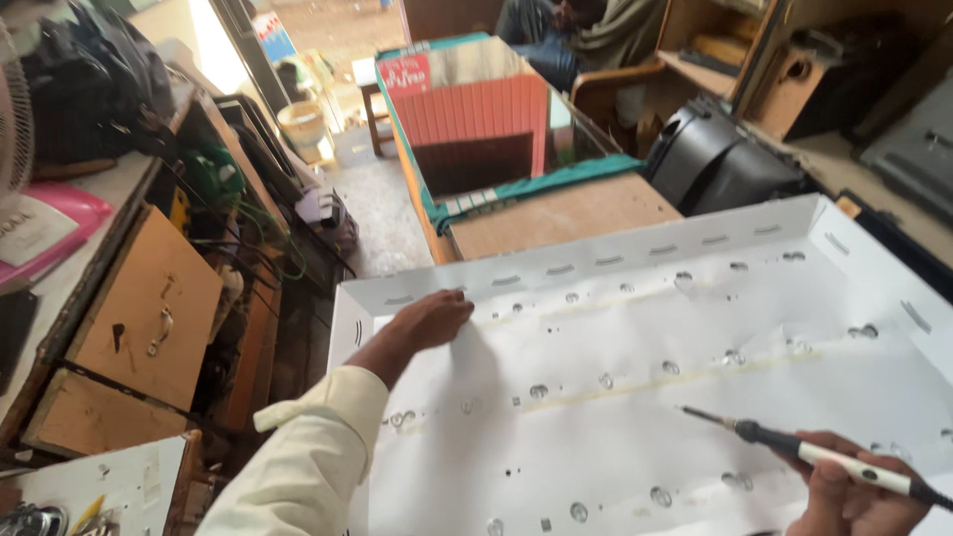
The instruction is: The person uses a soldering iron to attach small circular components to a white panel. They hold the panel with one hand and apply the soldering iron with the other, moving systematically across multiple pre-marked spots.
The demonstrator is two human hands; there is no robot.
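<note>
Looked down into a crowded workshop, with wooden benches [149, 318] and tangled wires at left, a red-and-teal counter [476, 119] beyond, and a seated person [586, 35] at the far end. Filled the foreground with a large white panel [645, 397], rimmed, dotted with small round lenses [671, 367] in rows. Rested the left hand [429, 320] flat and open-fingered near the panel's upper left edge; gripped a soldering iron [794, 449] in the right hand [854, 491], tip just over the sheet.

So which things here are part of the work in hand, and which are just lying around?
In use:
left hand pressing on the white panel
right hand holding the soldering iron
small round lenses on the panel

Lying about:
wooden cabinet
pink tray
black casing
bucket
</note>
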